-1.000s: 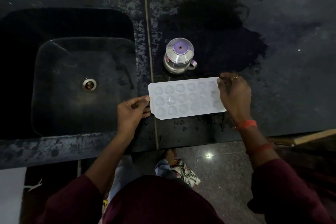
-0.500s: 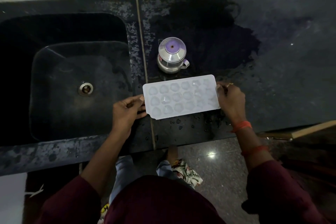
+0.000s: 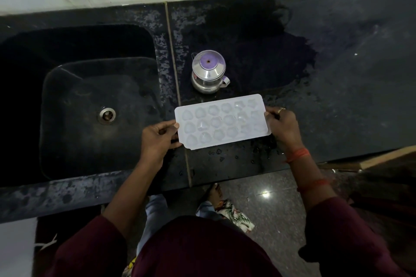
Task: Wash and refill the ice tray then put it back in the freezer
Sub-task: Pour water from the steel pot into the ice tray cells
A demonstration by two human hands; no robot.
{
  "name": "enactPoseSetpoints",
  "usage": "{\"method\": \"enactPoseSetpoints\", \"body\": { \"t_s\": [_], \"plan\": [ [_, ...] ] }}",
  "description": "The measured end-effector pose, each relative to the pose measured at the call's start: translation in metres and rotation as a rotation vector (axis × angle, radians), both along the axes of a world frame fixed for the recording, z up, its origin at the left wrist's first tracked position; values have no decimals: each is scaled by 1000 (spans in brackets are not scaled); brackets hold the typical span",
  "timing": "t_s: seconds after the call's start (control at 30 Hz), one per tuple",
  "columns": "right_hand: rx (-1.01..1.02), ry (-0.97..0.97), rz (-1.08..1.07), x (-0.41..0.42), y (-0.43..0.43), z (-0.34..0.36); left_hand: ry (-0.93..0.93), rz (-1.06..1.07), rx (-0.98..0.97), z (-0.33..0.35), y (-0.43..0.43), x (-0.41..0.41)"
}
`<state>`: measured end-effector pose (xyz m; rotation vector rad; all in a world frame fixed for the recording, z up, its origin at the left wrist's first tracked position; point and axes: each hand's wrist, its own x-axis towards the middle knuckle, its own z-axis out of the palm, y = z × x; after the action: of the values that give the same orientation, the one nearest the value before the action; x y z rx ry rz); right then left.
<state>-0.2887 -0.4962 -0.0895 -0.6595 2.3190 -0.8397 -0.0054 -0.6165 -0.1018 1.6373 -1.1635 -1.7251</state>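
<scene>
Ice tray [image 3: 221, 121], ends pinched by fingers [image 3: 171, 126] of left hand [image 3: 155, 139] and right hand [image 3: 284, 128], steel jug [image 3: 208, 72] label [image 3: 195, 76] unreadable

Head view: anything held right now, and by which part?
The ice tray, held by both short ends: the left hand pinches its left end and the right hand grips its right end.

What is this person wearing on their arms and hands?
Both arms wear dark maroon sleeves, the left sleeve and right sleeve leaving the forearms bare. The right hand has a gold-coloured ring, an orange-red thread band at the wrist and a second red band further up the forearm. The left hand shows no jewellery.
</scene>
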Motion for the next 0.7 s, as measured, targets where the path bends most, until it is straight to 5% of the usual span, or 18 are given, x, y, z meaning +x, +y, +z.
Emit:
{"method": "enactPoseSetpoints", "body": {
  "t_s": [0.7],
  "plan": [
    [-88,-65,-90,-1,36,5,-62,-40,-33,17,4,-9]
  ]
}}
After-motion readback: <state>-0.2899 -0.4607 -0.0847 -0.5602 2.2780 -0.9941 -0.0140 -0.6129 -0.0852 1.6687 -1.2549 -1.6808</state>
